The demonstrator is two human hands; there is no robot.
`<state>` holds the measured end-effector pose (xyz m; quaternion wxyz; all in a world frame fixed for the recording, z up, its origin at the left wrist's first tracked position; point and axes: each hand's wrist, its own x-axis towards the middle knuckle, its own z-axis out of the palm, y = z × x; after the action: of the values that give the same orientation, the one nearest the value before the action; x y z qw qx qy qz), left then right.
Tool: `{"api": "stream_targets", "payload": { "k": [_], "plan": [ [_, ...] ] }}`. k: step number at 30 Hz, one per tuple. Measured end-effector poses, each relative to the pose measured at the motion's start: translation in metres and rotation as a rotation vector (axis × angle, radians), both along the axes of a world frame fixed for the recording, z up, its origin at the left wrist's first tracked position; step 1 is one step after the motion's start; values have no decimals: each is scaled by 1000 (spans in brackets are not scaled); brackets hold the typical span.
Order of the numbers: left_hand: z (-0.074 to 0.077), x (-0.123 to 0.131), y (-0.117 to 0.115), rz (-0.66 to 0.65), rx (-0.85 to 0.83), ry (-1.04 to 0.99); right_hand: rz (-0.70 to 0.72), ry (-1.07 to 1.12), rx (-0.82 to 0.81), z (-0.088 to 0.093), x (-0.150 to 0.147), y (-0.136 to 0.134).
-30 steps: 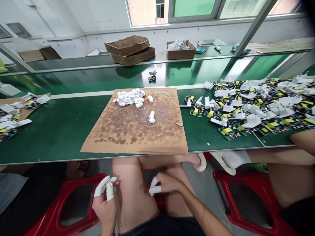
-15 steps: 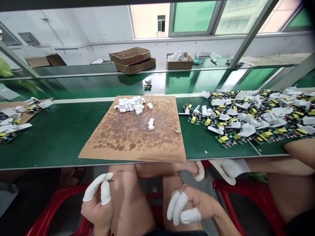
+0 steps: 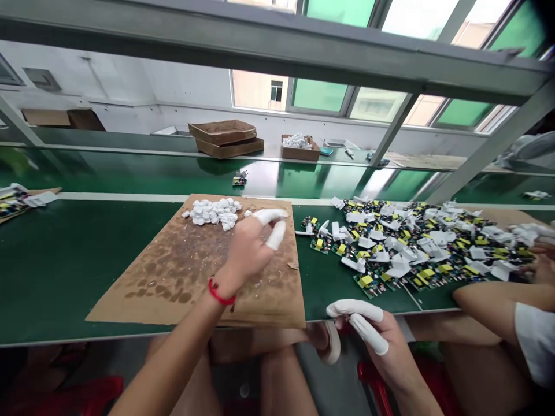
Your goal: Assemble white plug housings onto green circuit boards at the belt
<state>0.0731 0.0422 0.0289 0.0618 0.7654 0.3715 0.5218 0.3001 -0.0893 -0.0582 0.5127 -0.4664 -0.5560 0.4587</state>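
The left hand (image 3: 247,251), open, its white finger cots (image 3: 276,236) spread, hovers over the cardboard sheet (image 3: 269,306) just beside the pile of white lumps (image 3: 212,212) (seemingly a picking step, so closing on a lump looks called for). The right hand (image 3: 381,335) hangs open near the edge of the green surface (image 3: 56,271).

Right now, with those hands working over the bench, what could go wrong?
The left hand is over the cardboard sheet, close to the heap of white lumps, so a careless sweep might scatter them. The right hand is near the front edge of the green bench; a knock could perhaps push circuit boards off, or snag its white finger cots on their parts.
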Motion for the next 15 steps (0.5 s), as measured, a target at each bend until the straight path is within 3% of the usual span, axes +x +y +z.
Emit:
{"api": "stream_targets", "payload": {
  "k": [2, 5, 10, 15],
  "plan": [
    [1, 17, 32, -64, -26, 124, -51, -99, -20, 4, -1, 9],
    [-12, 27, 63, -58, -137, 302, -125, -247, -16, 6, -2, 24],
    [-37, 20, 71, -81, -157, 432, -154, -491, 124, 10, -12, 65],
    [-42, 9, 81, -35, -106, 581, -25, -672, 272, 24, -41, 92]
  ]
}}
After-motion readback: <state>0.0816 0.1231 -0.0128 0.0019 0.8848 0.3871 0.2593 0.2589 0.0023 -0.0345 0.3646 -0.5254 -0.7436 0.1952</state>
